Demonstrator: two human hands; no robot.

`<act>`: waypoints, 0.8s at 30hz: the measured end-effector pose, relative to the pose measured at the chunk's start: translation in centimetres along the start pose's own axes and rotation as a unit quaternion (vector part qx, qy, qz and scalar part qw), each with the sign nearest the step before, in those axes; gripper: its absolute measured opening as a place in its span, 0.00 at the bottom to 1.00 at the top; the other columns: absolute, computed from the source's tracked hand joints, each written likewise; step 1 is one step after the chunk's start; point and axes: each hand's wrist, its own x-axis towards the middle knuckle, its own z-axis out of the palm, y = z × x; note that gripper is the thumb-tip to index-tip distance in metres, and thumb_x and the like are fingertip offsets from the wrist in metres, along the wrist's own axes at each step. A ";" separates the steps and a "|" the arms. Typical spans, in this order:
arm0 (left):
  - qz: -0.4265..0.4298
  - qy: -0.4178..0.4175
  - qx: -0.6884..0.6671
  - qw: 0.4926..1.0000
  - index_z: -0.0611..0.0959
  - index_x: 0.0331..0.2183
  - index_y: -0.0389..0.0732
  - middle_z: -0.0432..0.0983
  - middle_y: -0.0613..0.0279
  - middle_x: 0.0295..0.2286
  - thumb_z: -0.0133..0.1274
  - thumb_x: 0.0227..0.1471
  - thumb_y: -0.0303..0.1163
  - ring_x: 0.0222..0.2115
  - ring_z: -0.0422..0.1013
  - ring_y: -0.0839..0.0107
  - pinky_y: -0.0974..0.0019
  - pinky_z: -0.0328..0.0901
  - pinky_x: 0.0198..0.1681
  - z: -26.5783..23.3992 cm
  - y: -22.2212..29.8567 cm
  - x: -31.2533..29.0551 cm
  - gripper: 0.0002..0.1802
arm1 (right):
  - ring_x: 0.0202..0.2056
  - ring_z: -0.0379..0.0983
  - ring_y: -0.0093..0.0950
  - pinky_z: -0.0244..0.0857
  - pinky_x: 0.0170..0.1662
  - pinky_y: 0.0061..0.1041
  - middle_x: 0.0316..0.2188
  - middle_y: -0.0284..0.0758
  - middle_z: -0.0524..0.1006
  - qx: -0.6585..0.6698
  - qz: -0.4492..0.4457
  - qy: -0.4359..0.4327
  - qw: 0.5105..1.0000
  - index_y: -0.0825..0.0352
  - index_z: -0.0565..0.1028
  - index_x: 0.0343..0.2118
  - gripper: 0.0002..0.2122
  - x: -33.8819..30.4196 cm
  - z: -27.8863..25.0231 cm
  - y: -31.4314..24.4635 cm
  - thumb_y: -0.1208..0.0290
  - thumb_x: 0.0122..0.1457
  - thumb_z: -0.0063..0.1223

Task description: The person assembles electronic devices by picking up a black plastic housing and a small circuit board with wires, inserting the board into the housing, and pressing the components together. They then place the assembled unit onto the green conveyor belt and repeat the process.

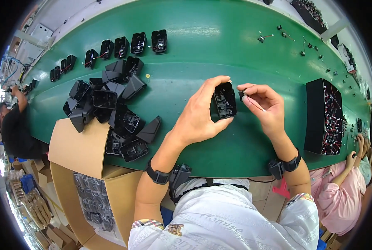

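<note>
My left hand [202,110] grips a black plastic housing [225,101] by its sides, its hollow inner face turned up. Just to the right of it, my right hand [264,106] pinches a small black part [241,95] between thumb and fingertips, and a thin light wire hangs from it. The small part is close to the housing's right edge but apart from it. Its exact kind is too small to tell. Both hands are above the green table [186,79].
To the left lies a heap of black housings [104,99], with a row of more housings [138,43] behind it. An open carton [81,146] stands at front left. At right, a black box [315,116] holds many small wired parts. Two people [338,187] [15,129] work at the sides.
</note>
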 end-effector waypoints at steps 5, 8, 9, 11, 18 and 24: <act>0.007 -0.009 0.017 1.000 0.68 0.59 0.36 0.72 0.46 0.52 0.69 0.39 0.24 0.52 0.72 0.46 0.53 0.68 0.56 0.2 0.1 -0.1 0.45 | 0.45 0.76 0.20 0.70 0.49 0.20 0.51 0.45 0.80 -0.012 0.006 0.002 1.000 0.71 0.77 0.44 0.06 -0.2 0.4 0.3 0.81 0.64 0.57; -0.001 -0.019 0.026 0.999 0.68 0.60 0.36 0.71 0.45 0.52 0.69 0.39 0.24 0.53 0.72 0.46 0.53 0.68 0.56 0.1 0.1 -0.1 0.45 | 0.44 0.76 0.21 0.71 0.48 0.19 0.54 0.46 0.78 -0.029 -0.005 0.005 1.000 0.72 0.78 0.42 0.06 -0.4 0.6 0.1 0.82 0.63 0.57; -0.011 -0.027 0.021 0.999 0.68 0.60 0.36 0.71 0.45 0.52 0.68 0.39 0.24 0.53 0.72 0.46 0.53 0.68 0.56 0.1 0.1 -0.1 0.45 | 0.44 0.76 0.22 0.72 0.47 0.19 0.55 0.47 0.76 -0.054 -0.013 0.007 0.998 0.73 0.78 0.42 0.06 -0.6 0.6 0.1 0.84 0.62 0.57; -0.027 -0.035 0.013 0.999 0.68 0.60 0.36 0.71 0.45 0.52 0.68 0.40 0.24 0.53 0.72 0.46 0.53 0.68 0.56 0.1 0.2 -0.1 0.45 | 0.44 0.76 0.23 0.72 0.47 0.20 0.56 0.47 0.75 -0.082 -0.034 0.003 0.996 0.74 0.79 0.41 0.06 -0.3 0.3 0.3 0.85 0.62 0.58; -0.019 -0.015 -0.022 0.999 0.66 0.62 0.38 0.72 0.49 0.54 0.70 0.38 0.24 0.55 0.71 0.51 0.54 0.69 0.57 0.3 -0.2 -0.2 0.49 | 0.49 0.78 0.35 0.74 0.51 0.31 0.44 0.42 0.81 -0.194 -0.137 -0.033 0.971 0.73 0.81 0.38 0.09 -0.5 1.0 -1.1 0.88 0.54 0.62; -0.043 -0.035 -0.029 0.998 0.65 0.64 0.40 0.73 0.52 0.54 0.72 0.37 0.25 0.56 0.72 0.55 0.54 0.70 0.57 0.3 -0.5 -0.5 0.52 | 0.48 0.78 0.41 0.74 0.49 0.36 0.41 0.37 0.82 -0.327 -0.215 -0.082 0.916 0.66 0.82 0.33 0.12 -0.7 1.8 -1.7 0.88 0.45 0.66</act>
